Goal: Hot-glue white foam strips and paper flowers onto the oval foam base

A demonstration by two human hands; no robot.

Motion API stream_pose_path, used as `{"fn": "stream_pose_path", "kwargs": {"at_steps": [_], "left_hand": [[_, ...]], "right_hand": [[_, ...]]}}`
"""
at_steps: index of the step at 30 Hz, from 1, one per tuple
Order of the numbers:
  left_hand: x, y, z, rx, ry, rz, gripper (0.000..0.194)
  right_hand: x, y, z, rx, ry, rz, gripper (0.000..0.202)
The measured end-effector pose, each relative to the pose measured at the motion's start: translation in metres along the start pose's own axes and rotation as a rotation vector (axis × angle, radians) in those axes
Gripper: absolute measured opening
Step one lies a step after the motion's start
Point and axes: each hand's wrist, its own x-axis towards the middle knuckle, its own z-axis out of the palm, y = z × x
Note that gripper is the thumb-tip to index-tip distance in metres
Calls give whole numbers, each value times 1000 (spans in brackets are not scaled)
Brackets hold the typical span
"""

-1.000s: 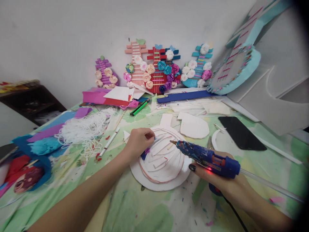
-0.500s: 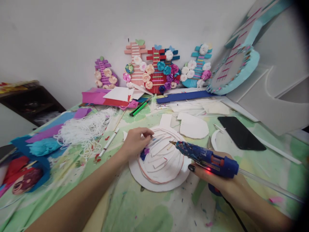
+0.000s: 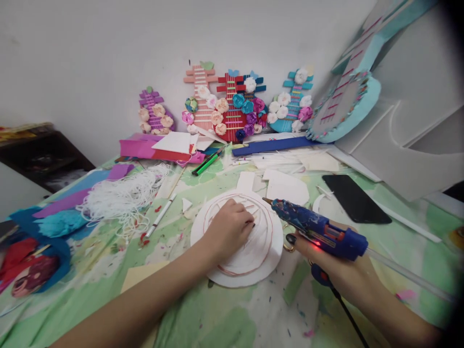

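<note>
My right hand (image 3: 337,263) grips a blue hot glue gun (image 3: 315,222) with a red light on its side. A clear glue stick (image 3: 408,273) runs out of the gun's back end, and its nozzle hangs near the right rim of a round white foam-like piece (image 3: 215,278). Over the middle of this piece lies my left hand (image 3: 232,224), fingers curled down and closed; what they hold, if anything, is hidden. White strips (image 3: 266,217) and a drawn red ring show on the disc around that hand, and a short white tab projects from its far edge.
Decorated paper guitars (image 3: 232,111) lean on the back wall. White string (image 3: 119,198) and a white marker (image 3: 159,215) lie left; a green cutter (image 3: 206,164) lies behind the disc. On the right are a phone (image 3: 355,198), scissors (image 3: 289,245) and a large blue-trimmed guitar (image 3: 362,111).
My left hand has moved right, from the disc's left side onto its middle. The purple bit seen there is now out of sight. The glue gun has shifted slightly right.
</note>
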Motion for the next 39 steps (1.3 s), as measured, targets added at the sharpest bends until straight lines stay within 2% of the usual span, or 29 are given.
{"fn": "stream_pose_path", "kwargs": {"at_steps": [6, 10, 17, 20, 23, 24, 26, 28, 29, 31, 35, 39], "left_hand": [[5, 2, 1, 72, -36, -105, 13], [4, 3, 1, 97, -77, -82, 17], [2, 2, 2, 9, -55, -81, 19], [1, -6, -16, -94, 49, -97, 17], [-3, -28, -45, -88, 175, -222, 16], [-5, -39, -54, -52, 185, -278, 17], [-11, -62, -70, 47, 131, -368, 21], [-17, -84, -80, 108, -34, -443, 19], [-20, -93, -83, 100, -125, -441, 20], [-26, -105, -89, 33, -227, -410, 22], [-32, -105, -99, -122, -260, -416, 25], [-33, -98, -100, -115, -354, -374, 35]], "right_hand": [[-1, -1, 1, -2, -4, -19, 22], [0, 0, 1, 11, -19, -12, 22], [1, -1, 2, 28, -10, -5, 23], [0, -1, 2, 30, 31, -3, 24], [-1, 0, 1, 6, 52, 18, 25], [-1, 0, 1, 0, 49, 28, 26], [-2, 1, 2, -5, 38, 47, 26], [-3, 2, 2, -6, 25, 58, 26], [-3, 2, 3, -6, 20, 57, 26], [-3, 3, 3, -4, 16, 39, 25], [-3, 4, 4, -26, 20, 38, 24], [-3, 4, 4, -26, -14, 67, 24]]}}
